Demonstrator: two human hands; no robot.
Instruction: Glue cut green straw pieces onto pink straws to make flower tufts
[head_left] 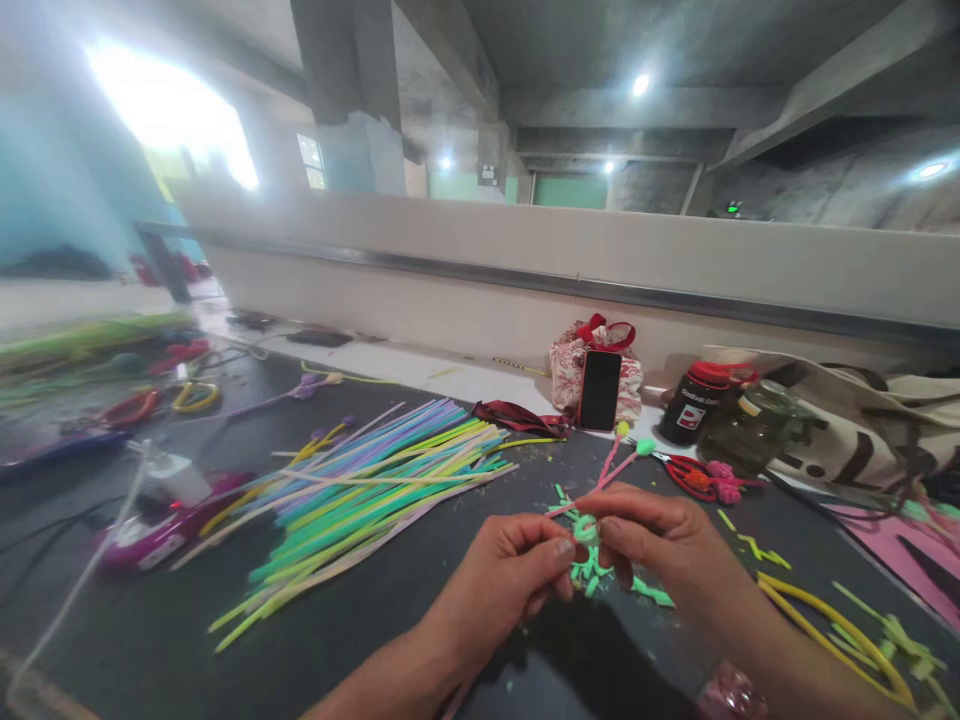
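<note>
Both my hands meet over the dark table [420, 560] at lower centre. My left hand [517, 575] pinches a small green foam piece [586, 529] between thumb and fingers. My right hand [660, 545] is closed on the same piece from the other side and also holds thin pink stems [611, 465] that rise up and away, tipped with small yellow and green buds. Green foam scraps [649, 592] lie on the table just under my hands.
A big fan of pastel foam strips [360, 490] lies to the left. A glue gun [161, 520] sits at far left. Red scissors [694, 475], a phone [600, 390] leaning on a bag, a dark bottle [694, 405] and yellow strips [832, 620] are to the right.
</note>
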